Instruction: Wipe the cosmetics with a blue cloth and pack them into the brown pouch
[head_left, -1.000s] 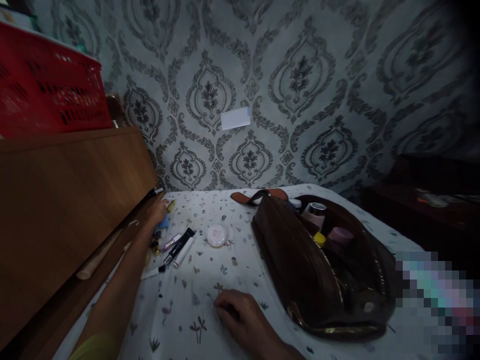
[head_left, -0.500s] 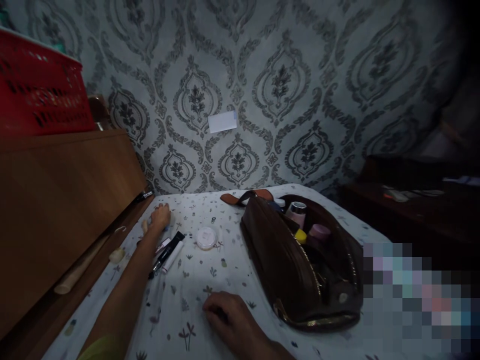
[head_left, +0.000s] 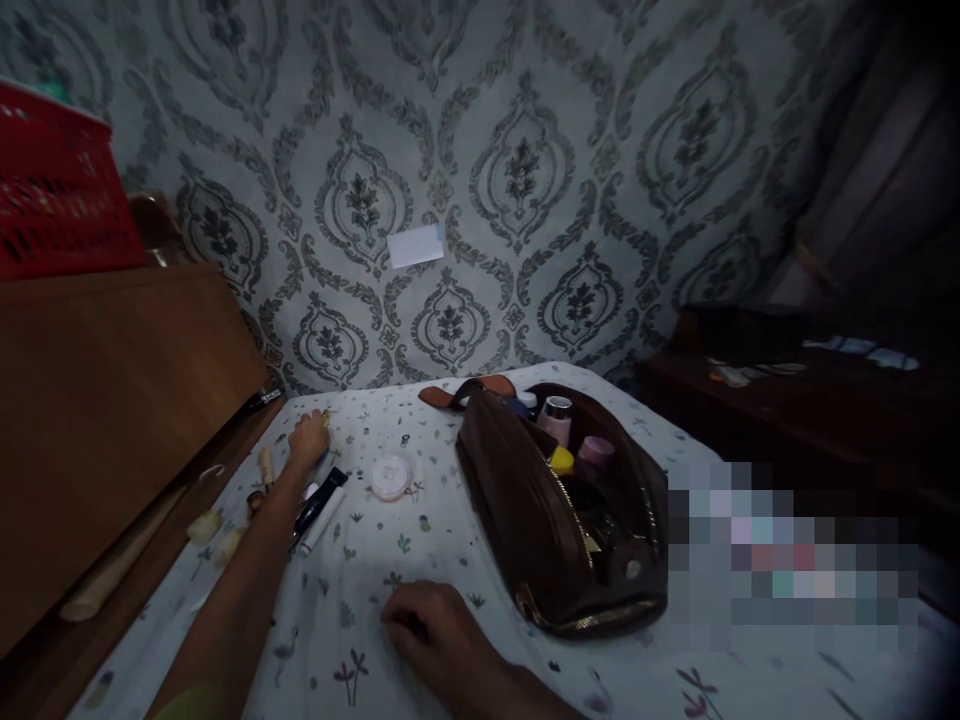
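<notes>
My left hand (head_left: 309,438) reaches to the far left of the sheet, its fingers curled down by a small yellow item (head_left: 326,415). What its fingers hold, if anything, is hidden. Under and beside that forearm lie a black tube (head_left: 321,500), a slim white tube (head_left: 322,522) and other small cosmetics, partly covered. A round clear-lidded compact (head_left: 390,477) sits to their right. My right hand (head_left: 435,630) rests on the sheet in a loose fist, with nothing visible in it. Beyond it stands an unzipped brown leather bag (head_left: 502,500) holding a pink silver-capped bottle (head_left: 556,422) and a pink-lidded jar (head_left: 597,452).
A wooden cabinet (head_left: 112,370) borders the left side, with a red basket (head_left: 60,190) on top. A pale wooden stick (head_left: 112,570) lies along its base. Patterned wallpaper closes the back; dark furniture (head_left: 750,420) stands at the right.
The view has turned to the right, so everything shifts left in it. My left hand has changed its pose among the small cosmetics. My right hand stays in its loose fist.
</notes>
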